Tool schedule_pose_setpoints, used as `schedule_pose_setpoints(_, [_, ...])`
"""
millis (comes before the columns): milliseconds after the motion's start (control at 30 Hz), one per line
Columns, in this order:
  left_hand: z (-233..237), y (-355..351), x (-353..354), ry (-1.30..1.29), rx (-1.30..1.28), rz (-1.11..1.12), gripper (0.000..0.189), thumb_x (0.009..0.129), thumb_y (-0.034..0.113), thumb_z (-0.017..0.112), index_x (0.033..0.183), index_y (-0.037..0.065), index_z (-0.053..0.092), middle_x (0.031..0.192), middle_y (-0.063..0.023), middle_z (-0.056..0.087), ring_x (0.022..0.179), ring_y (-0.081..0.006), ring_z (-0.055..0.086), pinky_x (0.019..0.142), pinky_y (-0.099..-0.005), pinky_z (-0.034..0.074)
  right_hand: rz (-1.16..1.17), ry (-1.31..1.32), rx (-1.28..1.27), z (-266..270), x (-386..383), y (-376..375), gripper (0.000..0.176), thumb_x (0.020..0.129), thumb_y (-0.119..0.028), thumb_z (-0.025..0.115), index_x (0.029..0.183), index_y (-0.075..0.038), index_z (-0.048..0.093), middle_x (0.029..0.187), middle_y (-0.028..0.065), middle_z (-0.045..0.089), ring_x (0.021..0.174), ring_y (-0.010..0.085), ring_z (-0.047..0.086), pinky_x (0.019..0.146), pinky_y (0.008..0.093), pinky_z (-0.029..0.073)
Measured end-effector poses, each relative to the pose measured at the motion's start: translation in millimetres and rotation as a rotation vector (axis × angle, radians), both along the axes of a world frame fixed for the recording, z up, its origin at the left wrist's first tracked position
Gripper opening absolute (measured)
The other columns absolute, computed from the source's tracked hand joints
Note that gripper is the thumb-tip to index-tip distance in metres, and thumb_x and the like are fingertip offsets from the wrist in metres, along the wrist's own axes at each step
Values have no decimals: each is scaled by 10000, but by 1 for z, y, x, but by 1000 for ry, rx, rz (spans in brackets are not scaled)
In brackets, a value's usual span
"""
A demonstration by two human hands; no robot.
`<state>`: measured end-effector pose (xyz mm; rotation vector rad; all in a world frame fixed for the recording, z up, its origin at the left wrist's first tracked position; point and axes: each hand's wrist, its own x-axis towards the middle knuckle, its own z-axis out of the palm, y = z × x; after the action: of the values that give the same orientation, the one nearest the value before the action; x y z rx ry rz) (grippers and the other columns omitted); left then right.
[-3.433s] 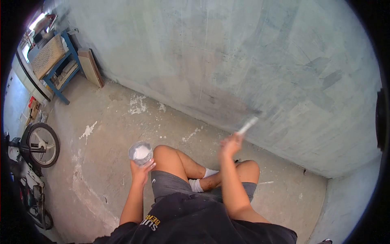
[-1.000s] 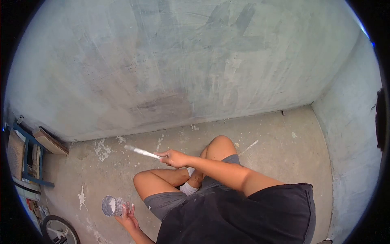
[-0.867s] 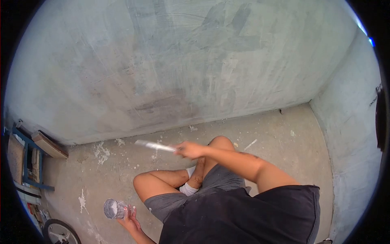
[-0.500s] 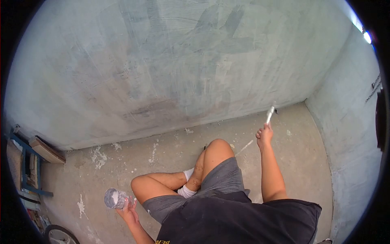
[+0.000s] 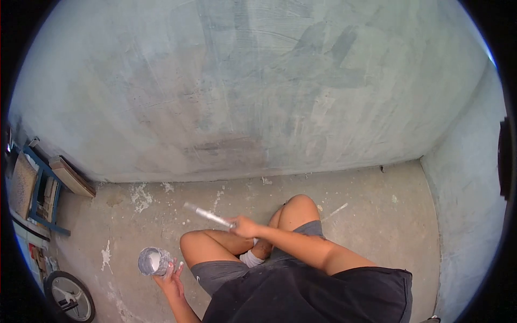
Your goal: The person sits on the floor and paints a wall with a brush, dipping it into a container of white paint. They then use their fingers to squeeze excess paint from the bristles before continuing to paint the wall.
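Presently, the left hand is closed around a cup with white material inside, near the left knee, while the right hand, well apart, grips a slim whitish tool. The tool (its end is somewhat blurred) points leftward above the floor, and is apart from the wall.

We've got a patchy grey-green wall beyond the right grip, side wall off to its right, white-spattered floor below, blue-framed rack and wheel out to its left.
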<state>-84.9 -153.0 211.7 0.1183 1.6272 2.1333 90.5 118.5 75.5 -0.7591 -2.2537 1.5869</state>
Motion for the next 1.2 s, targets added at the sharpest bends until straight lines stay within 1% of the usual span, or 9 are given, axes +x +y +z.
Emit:
schedule_pose_setpoints(133, [-9,-6,0,4,9,-2,678,798,-8,743,1361,93,379,1224,-144,542,1017,-329,645,730,-462,616,171,-32,27,31,11,10,504,828,-166,643,1328,-117,600,1138,278,651,994,373,670,914,379,493])
schedule_pose_setpoints(233, [-9,-1,1,-14,3,-21,686,800,-13,740,1366,103,370,1229,-142,539,1013,-327,645,735,-464,616,-62,-107,98,29,54,55,516,827,-196,681,1323,-81,595,1061,257,686,917,332,686,850,395,513])
schedule_pose_setpoints(400, [-15,8,-7,18,-14,-106,713,810,60,758,1382,137,339,1278,-132,519,1079,-361,614,824,-523,570,-1152,107,-125,3,192,112,374,951,-116,553,1324,-96,548,619,10,486,498,113,482,403,322,421])
schedule_pose_setpoints(633, [3,33,-19,-3,10,-208,699,794,22,754,1364,114,361,1230,-134,541,1043,-346,629,785,-503,591,-1726,753,-433,14,247,90,604,985,-80,461,1522,-204,212,690,-6,432,480,83,427,392,262,402])
schedule_pose_setpoints(800, [18,27,-19,-3,43,-151,689,777,-13,751,1349,93,382,1196,-141,562,1010,-336,646,746,-472,618,-1517,584,-364,18,99,85,429,980,-146,532,1367,-60,368,742,48,534,502,144,522,413,299,452])
schedule_pose_setpoints(900, [31,11,-20,68,18,-74,672,789,-26,729,1354,79,381,1195,-148,566,1009,-329,656,727,-447,625,-590,35,-445,-1,3,51,474,920,-206,602,1349,-56,467,734,70,582,535,181,551,447,340,471])
schedule_pose_setpoints(967, [33,3,-21,85,11,-32,662,794,-28,724,1353,75,384,1199,-151,568,1014,-328,658,727,-442,626,-90,-109,-138,4,-42,11,487,917,-196,612,1380,-74,523,1138,212,673,986,313,666,857,402,531])
schedule_pose_setpoints(1033, [35,-3,-21,111,19,32,642,805,-30,718,1352,71,397,1207,-154,576,1024,-328,659,730,-437,625,83,128,-58,19,-54,-19,521,914,-177,615,1412,-78,499,1291,246,597,1202,356,586,1039,400,423])
schedule_pose_setpoints(1200, [33,-8,-19,109,14,71,633,816,-25,716,1356,70,400,1203,-152,582,1023,-329,658,732,-441,621,-26,-93,-29,39,8,33,558,896,-194,638,1417,-62,489,1244,258,622,1132,358,623,987,401,461])
